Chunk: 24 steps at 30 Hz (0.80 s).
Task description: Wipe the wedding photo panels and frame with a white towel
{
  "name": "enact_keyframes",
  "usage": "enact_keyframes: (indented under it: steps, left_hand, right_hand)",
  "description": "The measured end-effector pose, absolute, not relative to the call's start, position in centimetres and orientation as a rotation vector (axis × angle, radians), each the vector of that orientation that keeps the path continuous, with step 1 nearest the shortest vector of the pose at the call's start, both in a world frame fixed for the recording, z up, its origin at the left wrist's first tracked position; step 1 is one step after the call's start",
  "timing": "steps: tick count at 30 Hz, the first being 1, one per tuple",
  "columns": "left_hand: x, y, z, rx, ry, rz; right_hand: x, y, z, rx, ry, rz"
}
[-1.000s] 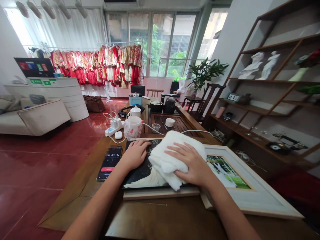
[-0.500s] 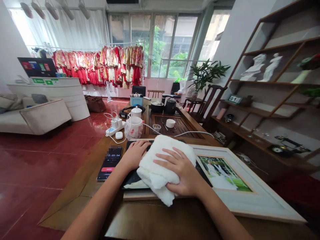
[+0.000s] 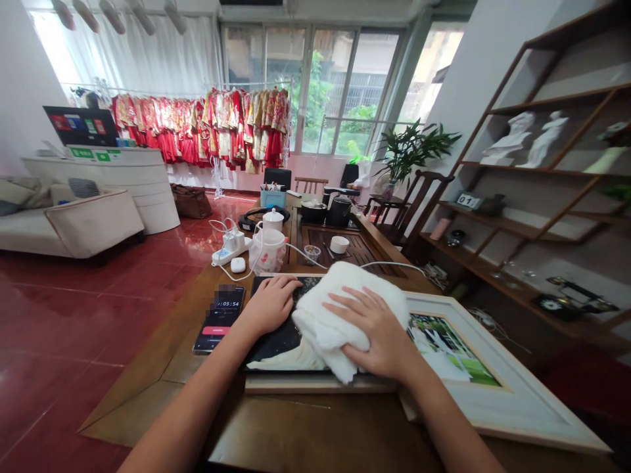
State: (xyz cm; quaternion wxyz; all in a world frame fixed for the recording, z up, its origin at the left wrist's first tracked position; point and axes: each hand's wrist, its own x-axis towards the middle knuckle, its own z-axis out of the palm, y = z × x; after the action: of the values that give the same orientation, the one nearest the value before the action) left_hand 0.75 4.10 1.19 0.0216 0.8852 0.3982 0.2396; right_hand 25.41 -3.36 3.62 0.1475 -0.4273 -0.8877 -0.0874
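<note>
My right hand [image 3: 379, 332] presses a folded white towel [image 3: 340, 302] down on a dark framed picture [image 3: 283, 338] lying flat on the wooden table [image 3: 315, 433]. Its fingers are spread over the cloth and gripping it. My left hand [image 3: 269, 303] rests on the picture's upper left part with fingers curled down, holding the frame steady. To the right lies a second photo in a wide white frame [image 3: 497, 401], partly under the towel.
A phone [image 3: 219, 317] showing a timer lies left of the picture. Behind stand a white kettle [image 3: 267, 246], a power strip [image 3: 229, 246] with cables, a tea tray [image 3: 345, 246] and pots. Wooden shelves [image 3: 537, 197] run along the right; a sofa [image 3: 73, 223] stands left.
My right hand slid the towel left across the dark picture, then back to the right toward the white frame. My left hand has stayed in place.
</note>
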Motion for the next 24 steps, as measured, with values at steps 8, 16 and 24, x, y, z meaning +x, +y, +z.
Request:
enact_keyframes:
  steps: [8, 16, 24]
  left_hand:
    - [0.7, 4.1, 1.1, 2.743, 1.235, 0.723]
    - [0.7, 4.1, 1.1, 2.756, 1.223, 0.747]
    - [1.0, 4.2, 1.2, 2.755, 1.230, 0.740]
  right_hand:
    - [24.5, -3.3, 4.0, -1.170, -2.609, -0.135]
    - [29.6, -1.8, 3.0, -1.400, -2.416, -0.347]
    - [24.4, -3.7, 4.0, -1.126, -2.634, -0.190]
